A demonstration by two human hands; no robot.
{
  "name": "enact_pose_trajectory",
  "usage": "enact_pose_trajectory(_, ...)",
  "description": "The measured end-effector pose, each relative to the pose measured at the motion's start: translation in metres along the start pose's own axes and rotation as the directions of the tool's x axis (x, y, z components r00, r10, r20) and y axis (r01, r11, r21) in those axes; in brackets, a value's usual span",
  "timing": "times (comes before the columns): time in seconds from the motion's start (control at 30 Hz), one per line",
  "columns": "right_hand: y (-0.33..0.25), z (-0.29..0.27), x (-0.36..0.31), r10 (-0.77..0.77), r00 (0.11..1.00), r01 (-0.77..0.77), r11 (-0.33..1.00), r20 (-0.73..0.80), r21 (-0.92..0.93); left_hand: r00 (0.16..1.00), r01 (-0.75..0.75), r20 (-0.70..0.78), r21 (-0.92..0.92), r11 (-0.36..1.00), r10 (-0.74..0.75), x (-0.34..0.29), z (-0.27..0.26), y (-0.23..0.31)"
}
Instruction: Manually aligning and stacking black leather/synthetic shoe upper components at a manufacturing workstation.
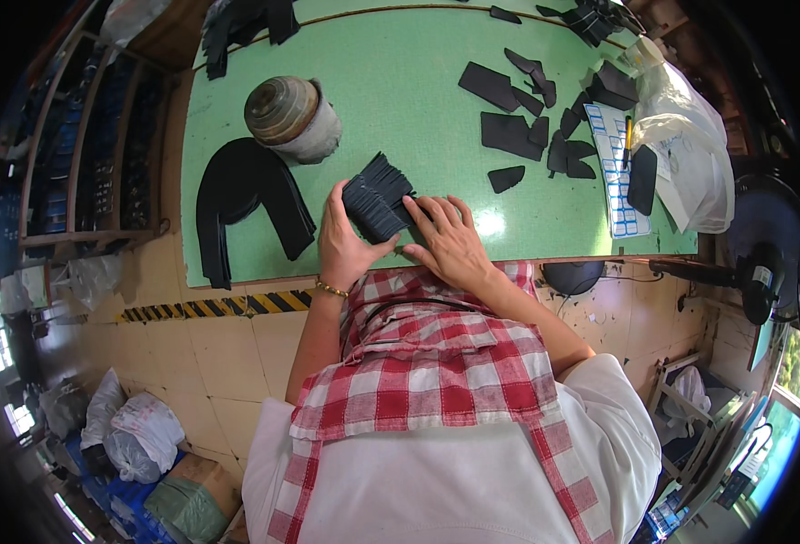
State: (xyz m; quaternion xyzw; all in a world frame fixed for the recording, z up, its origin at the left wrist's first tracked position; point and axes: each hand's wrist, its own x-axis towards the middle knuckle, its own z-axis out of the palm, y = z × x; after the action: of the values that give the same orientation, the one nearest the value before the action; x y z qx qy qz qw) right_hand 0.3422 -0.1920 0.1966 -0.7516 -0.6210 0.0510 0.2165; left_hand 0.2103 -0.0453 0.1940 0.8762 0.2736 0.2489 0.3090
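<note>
A stack of thin black pieces (pixel 378 195), fanned along its edges, rests on the green tabletop near the front edge. My left hand (pixel 344 245) is closed around its left side, fingers along the far left and thumb reaching across the near corner. From the right, my right hand (pixel 450 238) grips the stack's edge with index finger and thumb, its other fingers stretched over the table. A thicker black arch-shaped stack (pixel 241 181) lies left of my hands. Behind it sits a round, banded brown-and-grey object (pixel 286 113) with a pale wrapped side.
Loose black cut pieces (pixel 509 133) are scattered on the right of the green table (pixel 373 82). A sheet with blue-edged labels (pixel 610 172), a yellow pen (pixel 627 136) and clear plastic bags (pixel 685 136) lie at the right edge. A dark fan (pixel 762 236) stands beyond.
</note>
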Motion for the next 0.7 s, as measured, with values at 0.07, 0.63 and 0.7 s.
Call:
enact_pose_trajectory(0.07, -0.0001, -0.0002, -0.0004, 0.011, 1.0, -0.011, 1.0, 0.009, 0.008, 1.0, 0.002, 0.001, 0.0, 1.0, -0.002, 0.0002, -0.0002, -0.0002)
enact_pose_trajectory(0.63, 0.0065, 0.0038, -0.0041, -0.001, 1.0, 0.001, 1.0, 0.016, -0.007, 1.0, 0.001, 0.007, 0.01, 1.0, -0.001, 0.0002, 0.0001, -0.0006)
enact_pose_trajectory(0.7, 0.0069, 0.0036, -0.003, -0.001, 1.0, 0.001, 1.0, 0.015, -0.008, 1.0, 0.0, 0.006, 0.008, 1.0, 0.0, 0.0001, 0.0001, -0.0007)
